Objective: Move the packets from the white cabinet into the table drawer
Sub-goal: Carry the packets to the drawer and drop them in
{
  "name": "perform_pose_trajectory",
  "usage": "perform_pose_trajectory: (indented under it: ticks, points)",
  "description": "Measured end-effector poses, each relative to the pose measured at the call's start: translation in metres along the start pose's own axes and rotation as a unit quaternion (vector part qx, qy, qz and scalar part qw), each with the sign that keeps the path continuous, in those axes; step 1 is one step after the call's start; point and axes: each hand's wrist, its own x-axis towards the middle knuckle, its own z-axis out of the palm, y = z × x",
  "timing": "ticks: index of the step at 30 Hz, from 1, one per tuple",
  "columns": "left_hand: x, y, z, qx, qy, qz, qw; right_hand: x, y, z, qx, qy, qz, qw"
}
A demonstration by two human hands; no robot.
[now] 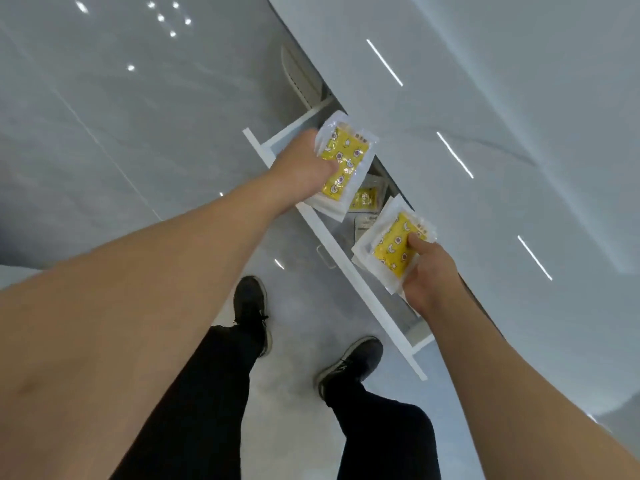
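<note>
Gripping a stack of clear-edged yellow packets (341,164), the left hand (304,168) hangs over the far end of the open white drawer (346,263), its fingers curled round the near side of the stack so the printed yellow face looks up. How many packets are in the stack cannot be told, though layered white edges show below the hand. Under and just beyond that hand the drawer's front panel runs as a white strip toward the person, with a pale handle (325,258) on its outer face.

Between the two hands, down inside the drawer, lie loose packets (363,199): one shows a yellow patch, another beside it looks grey and clear, both partly hidden by what the hands carry.

To the right, the right hand (429,271) holds a second stack of yellow packets (394,247) above the drawer, thumb pressed on the top face and the other fingers tucked beneath, out of sight. This stack tilts up toward the glossy white desk (502,133), whose edge overhangs the drawer just beyond both hands.

Below the hands, two black shoes (251,313) and dark trouser legs stand on the shiny grey floor (104,98).
</note>
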Motion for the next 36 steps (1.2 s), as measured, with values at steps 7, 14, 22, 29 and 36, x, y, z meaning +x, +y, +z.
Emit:
perform_pose_trajectory:
  ticks: [7, 14, 22, 29, 36]
  points:
    - [0.086, -0.028, 0.022, 0.152, -0.056, 0.084, 0.983, 0.084, 0.027, 0.015, -0.009, 0.053, -0.029, 0.998]
    - [0.177, -0.075, 0.043, 0.322, -0.033, 0.088, 0.942, 0.185, 0.063, 0.039, -0.034, 0.059, -0.074, 0.995]
    - [0.232, -0.117, 0.046, 0.472, -0.038, 0.094, 0.876, 0.248, 0.071, 0.062, -0.005, 0.012, -0.159, 0.987]
    - [0.231, -0.122, 0.048, 0.473, -0.031, 0.138, 0.870, 0.246, 0.083, 0.060, 0.001, 0.030, -0.160, 0.987]
    - [0.224, -0.119, 0.043, 0.469, -0.021, 0.148, 0.871, 0.230, 0.083, 0.068, 0.021, -0.010, -0.182, 0.983]
